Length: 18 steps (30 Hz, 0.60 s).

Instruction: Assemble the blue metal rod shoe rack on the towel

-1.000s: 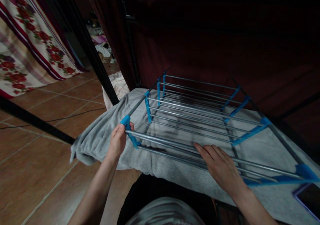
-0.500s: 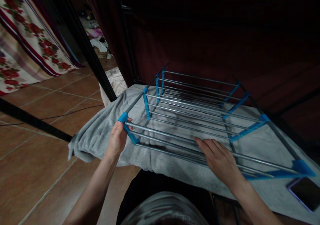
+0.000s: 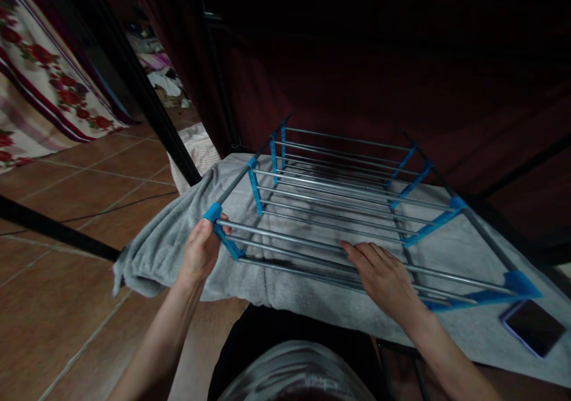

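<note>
The rack [image 3: 330,184], of metal rods with blue brackets, lies on the grey blanket [image 3: 172,252], its long side near the person and its far side close to the dark red curtain [image 3: 334,85]. The left hand [image 3: 201,249] holds the near left corner, thumb against the blue joint [image 3: 213,212] and fingers curled behind it. The right hand [image 3: 382,276] lies palm down across the near rods, right of their middle, touching them; whether its fingers close round a rod cannot be told.

Change over the last second is slight. The view has turned to the right, and the phone [image 3: 535,328], cut by the edge earlier, now shows whole on the blanket, just beside the near right joint [image 3: 520,285]. Both hands remain at the same places on the rack. Against the blanket and phone, no shift of the rack is discernible.

In this inspector's judgement, the work stands where it stood: the rack is being held steady, not carried, and no alteration to its rods or brackets is evident.
</note>
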Each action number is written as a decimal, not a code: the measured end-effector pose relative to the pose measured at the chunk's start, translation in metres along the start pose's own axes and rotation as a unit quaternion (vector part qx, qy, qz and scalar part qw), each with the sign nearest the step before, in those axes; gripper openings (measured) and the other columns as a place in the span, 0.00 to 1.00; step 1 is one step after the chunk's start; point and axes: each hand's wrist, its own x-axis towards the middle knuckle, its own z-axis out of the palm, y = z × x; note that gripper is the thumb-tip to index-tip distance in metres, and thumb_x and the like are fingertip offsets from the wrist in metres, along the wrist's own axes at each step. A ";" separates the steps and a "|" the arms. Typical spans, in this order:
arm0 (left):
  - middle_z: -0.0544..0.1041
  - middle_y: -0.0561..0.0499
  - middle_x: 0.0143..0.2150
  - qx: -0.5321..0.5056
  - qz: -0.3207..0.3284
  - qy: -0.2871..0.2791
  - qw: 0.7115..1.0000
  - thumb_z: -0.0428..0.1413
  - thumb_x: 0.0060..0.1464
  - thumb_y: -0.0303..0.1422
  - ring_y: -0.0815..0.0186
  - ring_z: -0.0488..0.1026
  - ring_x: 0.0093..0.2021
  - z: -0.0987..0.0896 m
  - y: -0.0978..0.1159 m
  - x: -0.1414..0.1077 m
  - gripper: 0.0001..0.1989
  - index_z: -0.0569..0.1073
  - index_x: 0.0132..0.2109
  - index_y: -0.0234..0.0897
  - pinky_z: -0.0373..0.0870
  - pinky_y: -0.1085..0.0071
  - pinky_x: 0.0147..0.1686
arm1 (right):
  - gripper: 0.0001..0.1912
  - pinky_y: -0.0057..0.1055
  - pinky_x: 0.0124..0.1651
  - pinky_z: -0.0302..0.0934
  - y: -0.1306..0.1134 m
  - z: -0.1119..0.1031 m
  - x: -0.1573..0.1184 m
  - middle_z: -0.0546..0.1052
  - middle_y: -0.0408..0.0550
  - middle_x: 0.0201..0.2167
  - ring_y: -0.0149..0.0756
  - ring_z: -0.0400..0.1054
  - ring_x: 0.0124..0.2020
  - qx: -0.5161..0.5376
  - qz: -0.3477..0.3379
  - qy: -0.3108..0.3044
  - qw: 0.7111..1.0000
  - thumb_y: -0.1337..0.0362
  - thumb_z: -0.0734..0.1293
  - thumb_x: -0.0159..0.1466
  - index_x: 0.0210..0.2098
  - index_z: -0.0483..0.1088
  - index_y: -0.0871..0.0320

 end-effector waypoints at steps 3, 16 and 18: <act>0.73 0.48 0.31 -0.005 -0.004 -0.006 1.000 0.59 0.53 0.54 0.61 0.70 0.32 -0.001 0.001 0.000 0.22 0.79 0.40 0.38 0.70 0.63 0.34 | 0.26 0.36 0.46 0.62 0.000 0.001 -0.001 0.75 0.49 0.40 0.38 0.69 0.39 0.000 -0.005 0.010 1.000 0.78 0.59 0.67 0.62 0.64 0.58; 0.67 0.50 0.28 0.012 -0.007 -0.011 1.000 0.55 0.53 0.60 0.65 0.62 0.28 0.001 0.001 0.001 0.29 0.77 0.38 0.36 0.65 0.67 0.28 | 0.26 0.36 0.47 0.61 0.000 0.002 -0.002 0.75 0.49 0.40 0.38 0.68 0.40 0.005 -0.010 0.018 1.000 0.79 0.59 0.66 0.62 0.64 0.59; 0.66 0.50 0.26 0.022 -0.004 -0.013 1.000 0.55 0.53 0.60 0.65 0.62 0.28 0.001 0.001 0.001 0.29 0.77 0.36 0.36 0.65 0.67 0.28 | 0.26 0.36 0.46 0.61 -0.001 0.001 -0.001 0.75 0.48 0.40 0.38 0.68 0.39 0.005 -0.007 0.018 1.000 0.79 0.59 0.66 0.62 0.65 0.59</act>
